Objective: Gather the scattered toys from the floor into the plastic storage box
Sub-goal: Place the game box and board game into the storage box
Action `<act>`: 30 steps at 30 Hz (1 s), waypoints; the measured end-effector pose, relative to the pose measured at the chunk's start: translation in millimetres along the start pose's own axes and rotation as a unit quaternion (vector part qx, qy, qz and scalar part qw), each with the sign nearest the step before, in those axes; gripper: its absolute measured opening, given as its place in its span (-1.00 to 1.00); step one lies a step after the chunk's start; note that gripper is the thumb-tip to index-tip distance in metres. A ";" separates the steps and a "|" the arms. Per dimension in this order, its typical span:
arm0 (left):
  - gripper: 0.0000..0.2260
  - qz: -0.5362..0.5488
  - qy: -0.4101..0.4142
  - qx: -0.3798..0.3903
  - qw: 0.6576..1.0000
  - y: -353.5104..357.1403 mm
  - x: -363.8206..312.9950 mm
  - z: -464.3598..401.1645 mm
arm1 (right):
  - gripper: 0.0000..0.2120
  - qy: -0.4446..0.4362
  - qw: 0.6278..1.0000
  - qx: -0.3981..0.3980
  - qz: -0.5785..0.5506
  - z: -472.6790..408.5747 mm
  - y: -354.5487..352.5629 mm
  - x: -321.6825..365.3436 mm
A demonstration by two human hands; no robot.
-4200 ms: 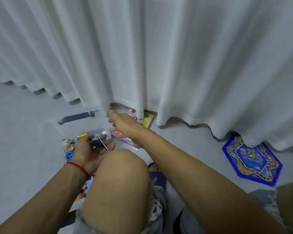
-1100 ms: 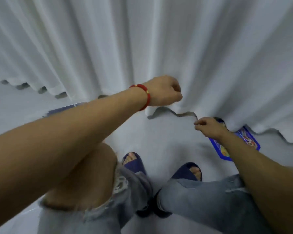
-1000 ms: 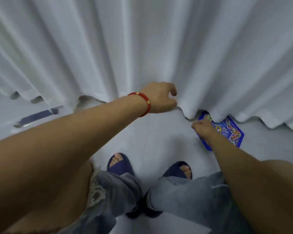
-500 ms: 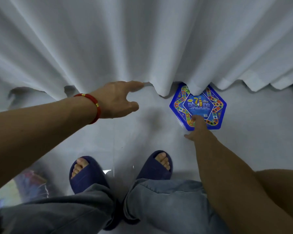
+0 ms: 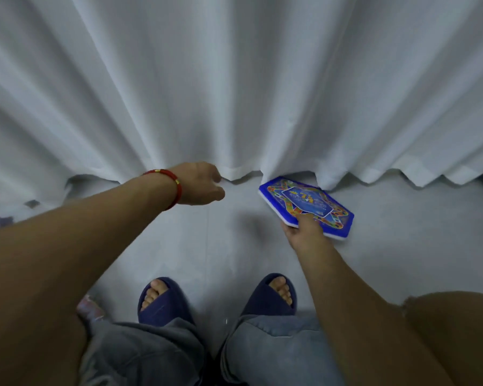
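So the right hand point(image 5: 304, 232) now pinches the near edge of the blue game board point(image 5: 307, 206), tipping it up off the floor point(image 5: 234, 246); half a second ago it lay flat. Left hand point(image 5: 204, 183), fingers loosely curled, holds nothing by the curtain point(image 5: 234, 93). Only a "7" is readable. Storage box isn't in view.
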State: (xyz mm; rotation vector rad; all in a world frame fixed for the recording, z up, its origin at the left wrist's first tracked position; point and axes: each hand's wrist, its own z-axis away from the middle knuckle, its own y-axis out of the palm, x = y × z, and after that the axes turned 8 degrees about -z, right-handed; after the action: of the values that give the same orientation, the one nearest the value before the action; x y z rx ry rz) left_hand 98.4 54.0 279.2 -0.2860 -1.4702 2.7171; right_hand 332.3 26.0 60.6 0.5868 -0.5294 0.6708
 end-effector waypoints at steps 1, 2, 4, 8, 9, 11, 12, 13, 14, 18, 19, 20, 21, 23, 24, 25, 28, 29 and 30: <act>-0.65 0.016 -0.009 0.000 1.000 -4.9 5.7 8.7 | -0.53 0.028 0.998 0.009 -0.059 25.2 13.8 0.1; -0.68 0.038 -0.019 -0.006 0.999 -8.4 13.5 17.4 | -0.63 0.047 0.994 0.000 -0.099 43.9 26.8 -6.0; -0.70 0.091 -0.052 -0.017 0.994 -10.4 36.9 34.1 | -0.65 0.093 0.987 0.027 -0.131 85.0 50.8 -21.6; -0.58 0.284 -0.160 -0.019 0.945 -3.5 106.2 65.6 | -0.77 0.158 0.976 0.148 -0.037 159.7 89.4 -42.7; -0.51 0.343 -0.188 -0.040 0.919 -0.5 126.4 75.0 | -0.79 0.168 0.970 0.176 -0.005 175.1 101.9 -45.3; -0.38 0.464 -0.235 -0.094 0.849 9.4 168.9 97.9 | -0.82 0.172 0.954 0.235 0.076 197.8 129.3 -51.7; -0.38 0.530 -0.245 -0.115 0.804 17.7 189.6 113.6 | -0.81 0.171 0.944 0.262 0.109 210.3 144.6 -57.2; -0.43 0.595 -0.244 -0.131 0.754 28.7 209.7 130.2 | -0.80 0.164 0.934 0.286 0.141 220.8 160.8 -65.0; -0.51 0.657 -0.234 -0.146 0.702 42.4 228.2 146.6 | -0.78 0.155 0.922 0.308 0.174 232.0 178.1 -73.7; -0.69 0.782 -0.227 -0.253 0.522 113.5 285.6 207.7 | -0.72 0.118 0.863 0.375 0.317 272.6 240.5 -116.8; -0.69 0.793 -0.235 -0.283 0.485 132.5 295.2 221.2 | -0.70 0.095 0.843 0.386 0.363 280.9 253.2 -126.7; -0.68 0.803 -0.244 -0.308 0.449 151.3 302.4 234.5 | -0.67 0.062 0.822 0.393 0.408 288.1 264.6 -134.6; -0.67 0.809 -0.257 -0.329 0.413 170.3 307.3 245.5 | -0.65 0.023 0.800 0.396 0.450 294.0 275.0 -139.6; -0.64 0.811 -0.294 -0.362 0.354 204.6 310.2 264.8 | -0.66 -0.047 0.760 0.405 0.506 306.3 293.3 -143.9; -0.63 0.807 -0.310 -0.371 0.339 216.9 306.8 269.5 | -0.70 -0.065 0.746 0.419 0.514 310.6 299.8 -141.0; -0.63 0.802 -0.323 -0.378 0.330 226.8 301.5 273.1 | -0.73 -0.073 0.730 0.438 0.519 314.6 305.6 -138.5; -0.67 0.783 -0.363 -0.390 0.321 250.5 283.1 270.0 | -0.77 -0.091 0.661 0.487 0.564 332.0 317.4 -136.3; -0.67 0.784 -0.368 -0.383 0.321 255.8 276.1 264.6 | -0.79 -0.106 0.633 0.498 0.583 337.6 319.5 -136.9; -0.67 0.785 -0.376 -0.369 0.325 260.9 270.3 258.2 | -0.80 -0.125 0.603 0.507 0.603 344.8 320.7 -138.1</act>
State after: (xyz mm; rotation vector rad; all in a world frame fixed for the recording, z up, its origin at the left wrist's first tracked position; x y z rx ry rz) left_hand -199.7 -270.1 161.0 -0.9476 -4.9111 1.9029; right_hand -73.4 -50.9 325.7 1.4227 -0.7655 2.3198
